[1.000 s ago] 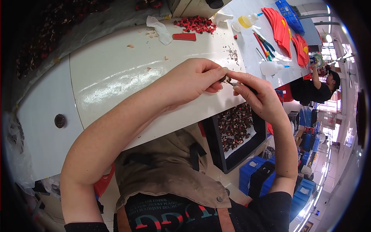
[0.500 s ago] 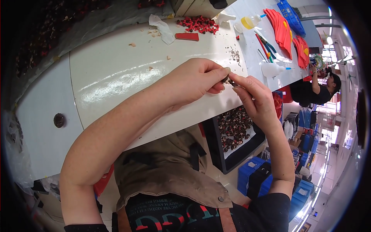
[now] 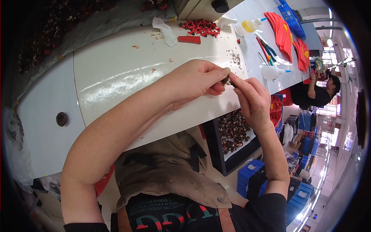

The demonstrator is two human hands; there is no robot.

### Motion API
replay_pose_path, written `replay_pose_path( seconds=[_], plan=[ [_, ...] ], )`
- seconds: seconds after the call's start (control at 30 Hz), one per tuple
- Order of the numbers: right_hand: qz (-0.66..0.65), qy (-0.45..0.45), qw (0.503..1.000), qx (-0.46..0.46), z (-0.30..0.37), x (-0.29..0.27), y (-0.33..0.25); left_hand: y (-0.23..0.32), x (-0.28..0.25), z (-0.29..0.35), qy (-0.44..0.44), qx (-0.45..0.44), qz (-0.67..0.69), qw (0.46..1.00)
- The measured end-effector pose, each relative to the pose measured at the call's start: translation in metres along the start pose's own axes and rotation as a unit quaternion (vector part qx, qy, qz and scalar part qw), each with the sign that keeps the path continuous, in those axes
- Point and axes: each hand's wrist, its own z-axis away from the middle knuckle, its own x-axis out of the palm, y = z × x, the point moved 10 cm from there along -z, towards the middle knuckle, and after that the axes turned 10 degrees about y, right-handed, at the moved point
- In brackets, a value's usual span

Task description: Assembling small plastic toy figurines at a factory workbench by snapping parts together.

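Over the white table, my left hand (image 3: 208,78) and my right hand (image 3: 253,96) meet fingertip to fingertip. Between the left thumb and fingers is a small dark brown piece (image 3: 225,80); its kind is too small to make out. The thumb and forefinger of my right hand pinch at its near right side, where a dark bit shows between them. Fingers cover most of the piece. A lone dark brown round piece (image 3: 62,119) lies on the table at the left.
Red and dark small pieces (image 3: 201,28) are heaped at the back, beside a red block (image 3: 189,40) and a crumpled white tissue (image 3: 165,32). Squeeze bottles (image 3: 273,72), pliers (image 3: 267,49) and red flat pieces (image 3: 279,34) lie rightward. A black tray (image 3: 228,164) sits below the edge. Another person (image 3: 319,91) works beyond.
My right hand has turned slightly, its fingers closing tighter around the piece, and its forearm has shifted a little left. The left hand stays nearly in place.
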Motion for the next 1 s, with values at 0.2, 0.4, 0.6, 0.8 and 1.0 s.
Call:
replay_pose_path(
  seconds=[0.2,0.4,0.6,0.8,1.0],
  plan=[
    [-0.078,0.004,0.993,0.088,0.003,0.001,0.006,0.0,0.001,0.005,-0.002,-0.009,0.014,1.0],
    [-0.149,-0.07,0.976,0.145,0.0,0.001,0.01,0.004,0.002,0.008,0.021,0.005,-0.001,1.0],
    [-0.108,-0.086,0.984,0.114,-0.003,-0.007,0.007,0.005,0.005,0.01,0.002,-0.004,-0.02,1.0],
    [0.037,-0.055,0.998,0.017,-0.006,-0.003,-0.014,0.007,-0.003,0.015,0.013,-0.005,-0.015,1.0],
    [0.015,0.043,0.997,0.055,-0.003,0.001,-0.011,0.006,-0.005,0.018,0.01,-0.014,0.012,1.0]
  ],
)
